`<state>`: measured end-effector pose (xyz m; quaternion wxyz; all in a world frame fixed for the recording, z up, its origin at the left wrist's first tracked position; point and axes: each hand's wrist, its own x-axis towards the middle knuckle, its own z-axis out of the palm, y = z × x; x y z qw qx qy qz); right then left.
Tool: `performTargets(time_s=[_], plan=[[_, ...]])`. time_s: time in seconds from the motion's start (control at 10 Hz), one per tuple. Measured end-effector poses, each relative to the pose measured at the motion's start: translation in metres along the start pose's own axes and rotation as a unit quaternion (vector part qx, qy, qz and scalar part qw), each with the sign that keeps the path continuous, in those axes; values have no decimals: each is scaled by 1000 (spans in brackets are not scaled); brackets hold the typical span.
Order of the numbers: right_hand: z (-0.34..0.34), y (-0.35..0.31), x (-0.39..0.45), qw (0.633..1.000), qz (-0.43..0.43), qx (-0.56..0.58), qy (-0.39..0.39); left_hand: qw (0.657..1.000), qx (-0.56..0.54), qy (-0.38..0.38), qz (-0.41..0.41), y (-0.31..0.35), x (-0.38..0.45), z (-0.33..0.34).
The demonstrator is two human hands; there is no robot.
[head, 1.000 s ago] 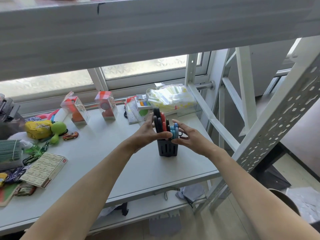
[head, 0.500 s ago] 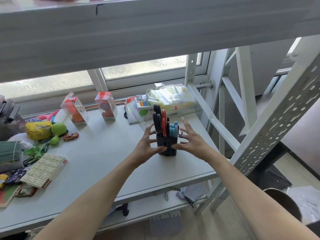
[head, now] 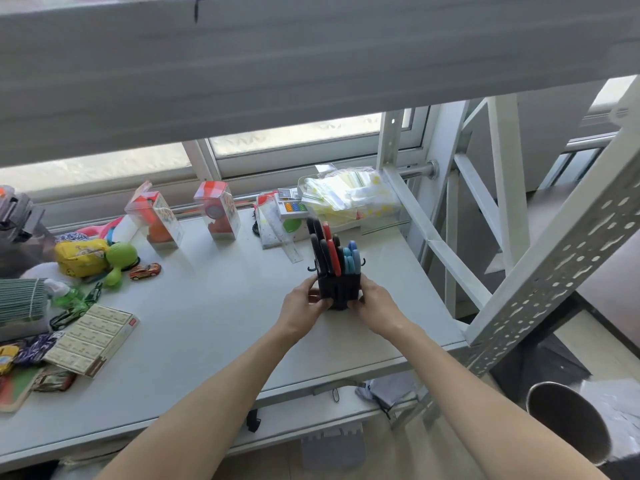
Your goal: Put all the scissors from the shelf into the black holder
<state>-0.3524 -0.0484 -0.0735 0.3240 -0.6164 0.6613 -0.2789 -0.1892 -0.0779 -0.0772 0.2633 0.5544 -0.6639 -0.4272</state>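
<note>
Now the white shelf [head: 207, 327] carries everything, and the black holder [head: 339, 289] stands upright on it, right of middle and near the front edge. Both hands clasp the holder low down, one on each flank. The left hand [head: 303, 306] sits at nine o'clock from it, fingers curled onto its left wall; the right hand [head: 375, 306] sits at three o'clock, fingers curled onto the right wall. Neither hand is nearer; the grip looks even.

The holder's long axis runs straight up, toward twelve o'clock in the head view, so any lift or slide must keep that axis vertical or its load may tip. The scissors [head: 332, 254] stand handles-up inside it, black and red ones at the left, blue ones at the right, leaning slightly toward eleven o'clock.

At about nine o'clock, well apart by the cardboard box [head: 93, 336], lies something green [head: 74, 306] that may be another pair; too small to tell. If so, the left hand is the closer one.
</note>
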Motion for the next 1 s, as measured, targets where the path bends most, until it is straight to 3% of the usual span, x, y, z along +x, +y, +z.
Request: performTargets(time_s=[0.2, 0.7, 1.0], plan=[[4, -12, 20, 999, 12, -38, -14, 998, 0, 48, -28, 0, 10, 1], [9, -14, 29, 999, 10, -48, -10, 997, 22, 43, -60, 1, 21, 2], [12, -3, 27, 997, 71, -43, 4, 987, 98, 36, -121, -6, 25, -1]])
